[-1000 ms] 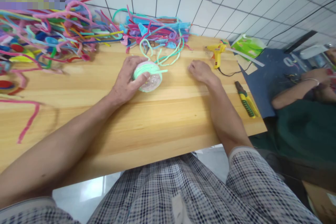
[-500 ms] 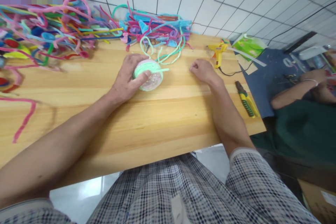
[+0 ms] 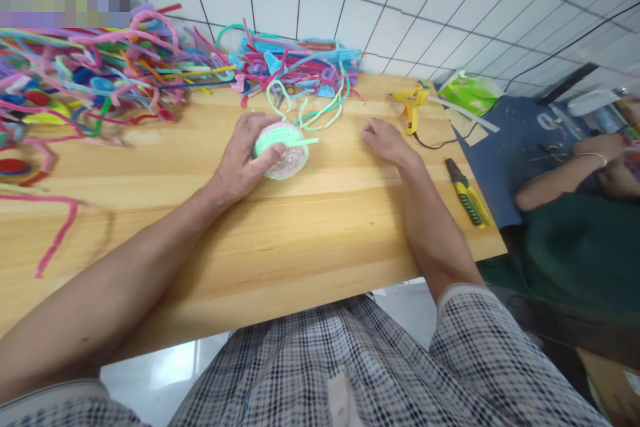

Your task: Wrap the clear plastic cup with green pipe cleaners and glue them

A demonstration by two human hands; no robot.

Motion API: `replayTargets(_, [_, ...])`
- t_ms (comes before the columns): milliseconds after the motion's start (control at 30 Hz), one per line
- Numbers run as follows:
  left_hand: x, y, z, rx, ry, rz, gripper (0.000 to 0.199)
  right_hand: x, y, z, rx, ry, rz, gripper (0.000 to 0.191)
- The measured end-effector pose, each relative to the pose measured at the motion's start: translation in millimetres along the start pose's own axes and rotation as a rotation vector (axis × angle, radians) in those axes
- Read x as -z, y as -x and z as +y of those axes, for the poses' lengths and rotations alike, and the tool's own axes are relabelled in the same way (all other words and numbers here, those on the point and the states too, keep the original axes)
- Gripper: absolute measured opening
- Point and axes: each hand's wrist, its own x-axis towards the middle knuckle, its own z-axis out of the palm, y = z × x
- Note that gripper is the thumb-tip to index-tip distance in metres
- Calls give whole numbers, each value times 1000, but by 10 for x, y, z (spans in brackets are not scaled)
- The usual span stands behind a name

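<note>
My left hand point(image 3: 243, 159) is wrapped around a round, clear-faced disc point(image 3: 291, 161) with light green pipe cleaner wound about its side. The thumb presses on its front, and a short green end point(image 3: 311, 141) sticks out to the right. Across a stretch of bare wood, my right hand point(image 3: 383, 138) rests on the table with its fingers curled in; nothing shows in them. Behind the disc lie loose curved lengths of pale green pipe cleaner point(image 3: 325, 124).
Heaped pipe cleaners point(image 3: 100, 80) cover the back left, beside a blue and pink bundle point(image 3: 305, 63). On the right are a yellow hot glue gun point(image 3: 413, 109) with a cord, green-and-yellow pliers point(image 3: 467, 197) and a green packet point(image 3: 470, 92). A co-worker's arm point(image 3: 555, 177) is beyond.
The whole view has shifted slightly, so the tabletop sits a little lower. Both hands keep the same pose, and the disc stays in my left hand.
</note>
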Motion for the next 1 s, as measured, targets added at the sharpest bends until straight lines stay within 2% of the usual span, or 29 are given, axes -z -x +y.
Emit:
replayTargets(100, [-10, 0, 5, -10, 2, 14, 64, 28, 27, 8, 9, -47, 5, 31])
replayTargets(333, [-35, -1, -35, -2, 21, 22, 63, -68, -60, -55, -39, 62, 1, 36])
replayTargets(467, [-48, 3, -29, 14, 30, 32, 65, -96, -70, -63, -54, 50, -6, 35])
replayTargets(733, [-20, -27, -3, 55, 25, -12, 72, 31, 20, -62, -31, -47, 1, 29])
replayTargets(1000, [-31, -22, 0, 52, 28, 6, 74, 43, 26, -105, -23, -5, -27, 25])
